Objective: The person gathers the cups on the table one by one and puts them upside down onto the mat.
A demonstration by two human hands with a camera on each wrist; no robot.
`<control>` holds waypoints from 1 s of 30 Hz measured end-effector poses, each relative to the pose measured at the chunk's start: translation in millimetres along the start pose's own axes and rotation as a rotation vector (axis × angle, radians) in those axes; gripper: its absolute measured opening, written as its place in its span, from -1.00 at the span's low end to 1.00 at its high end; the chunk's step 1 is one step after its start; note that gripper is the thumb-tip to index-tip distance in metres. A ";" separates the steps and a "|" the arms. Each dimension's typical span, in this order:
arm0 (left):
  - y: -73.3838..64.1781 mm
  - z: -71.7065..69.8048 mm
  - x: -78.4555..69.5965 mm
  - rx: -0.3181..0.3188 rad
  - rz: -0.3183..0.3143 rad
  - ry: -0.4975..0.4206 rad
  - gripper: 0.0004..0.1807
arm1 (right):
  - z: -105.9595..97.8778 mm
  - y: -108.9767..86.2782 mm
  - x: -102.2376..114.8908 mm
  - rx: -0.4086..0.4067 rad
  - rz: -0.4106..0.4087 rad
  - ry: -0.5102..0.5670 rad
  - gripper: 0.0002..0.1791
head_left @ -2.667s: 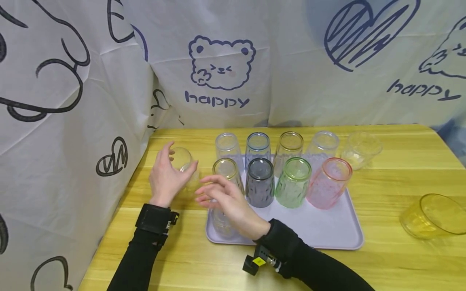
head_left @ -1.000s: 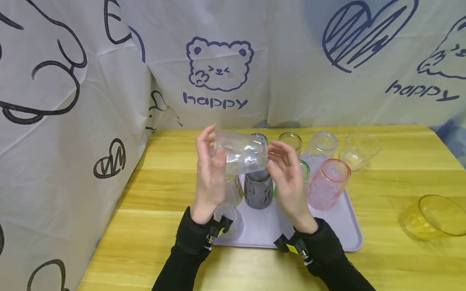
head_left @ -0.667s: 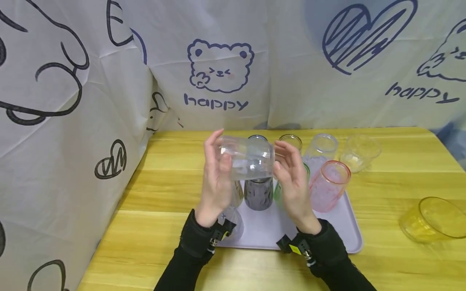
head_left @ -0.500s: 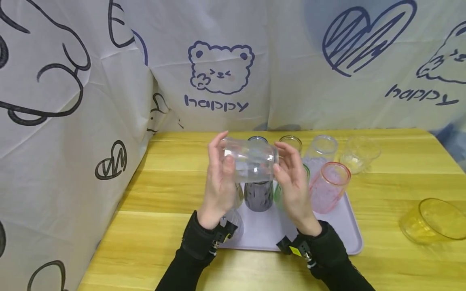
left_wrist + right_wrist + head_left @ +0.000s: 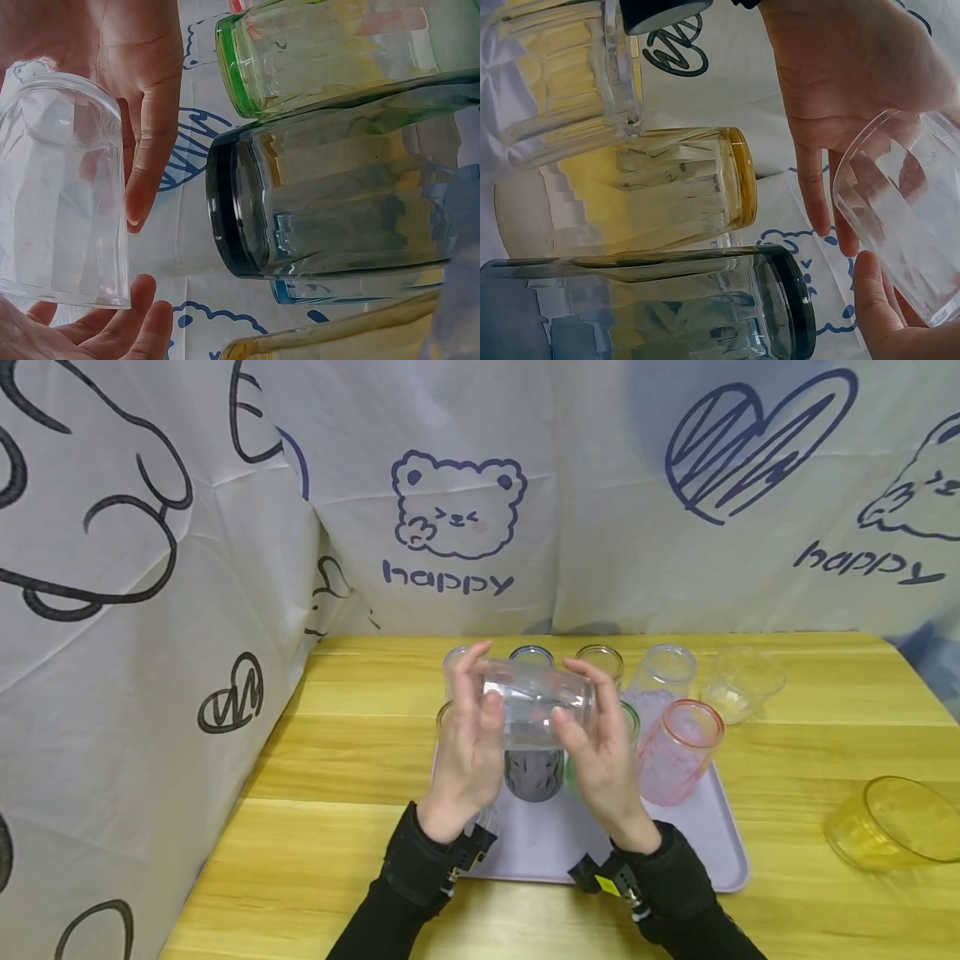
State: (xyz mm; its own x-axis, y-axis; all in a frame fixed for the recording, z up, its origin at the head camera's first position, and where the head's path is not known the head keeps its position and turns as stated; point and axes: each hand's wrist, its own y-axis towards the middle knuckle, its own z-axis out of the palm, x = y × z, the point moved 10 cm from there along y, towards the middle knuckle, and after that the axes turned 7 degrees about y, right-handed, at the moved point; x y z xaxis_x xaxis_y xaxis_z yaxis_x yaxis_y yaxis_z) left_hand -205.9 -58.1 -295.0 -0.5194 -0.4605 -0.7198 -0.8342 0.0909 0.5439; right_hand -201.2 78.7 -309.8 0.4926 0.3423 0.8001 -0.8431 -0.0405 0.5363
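Note:
A clear drinking glass (image 5: 532, 703) lies sideways in the air over the tray, between my two hands. My left hand (image 5: 471, 756) grips its left end, thumb in front and fingers behind. The right hand (image 5: 606, 764) holds the right end, with its thumb on the near side of the glass. In the left wrist view the clear glass (image 5: 64, 195) shows its faceted wall. Just below it on the tray is an upside-down grey glass (image 5: 534, 777), partly covered in the head view. A green glass (image 5: 330, 56) stands beside the grey one.
The pale purple tray (image 5: 525, 864) carries two rows of upturned glasses, including a pink glass (image 5: 675, 764) and an amber-rimmed glass (image 5: 667, 191). Right of the tray, a clear tumbler (image 5: 738, 689) and a yellow tumbler (image 5: 885, 831) lie tilted on the wooden table (image 5: 337, 760).
My left hand has lifted the clear glass from the table left of the tray and brought it right. The right hand has joined on its other end; its thumb has moved onto the side.

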 end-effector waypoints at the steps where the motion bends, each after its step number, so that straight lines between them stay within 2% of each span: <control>1: -0.2 0.5 -0.4 0.005 0.002 0.010 -0.10 | -0.1 0.0 -0.3 -0.001 -0.003 -0.007 -0.44; 8: -1.0 2.8 -0.9 0.023 0.011 0.037 -0.10 | -1.0 -0.5 -3.4 -0.024 0.007 -0.017 -0.41; 17: -2.5 6.9 4.0 0.056 -0.031 0.050 -0.12 | -5.9 -0.6 -4.3 -0.071 -0.007 -0.057 -0.42; 23: -2.6 10.6 3.1 0.120 -0.044 0.015 -0.17 | -9.1 0.3 -1.4 -0.072 -0.034 -0.030 -0.40; 30: -2.2 6.4 1.3 0.157 -0.049 0.047 -0.30 | -14.9 0.8 -1.4 -0.093 -0.004 -0.115 -0.36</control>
State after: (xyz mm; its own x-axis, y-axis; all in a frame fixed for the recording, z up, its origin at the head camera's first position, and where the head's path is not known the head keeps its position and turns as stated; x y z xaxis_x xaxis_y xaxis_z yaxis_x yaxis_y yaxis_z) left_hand -205.8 -53.2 -300.0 -0.4712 -0.5079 -0.7211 -0.8790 0.2026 0.4316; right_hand -205.8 92.1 -314.5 0.5132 0.2325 0.8262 -0.8546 0.0493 0.5170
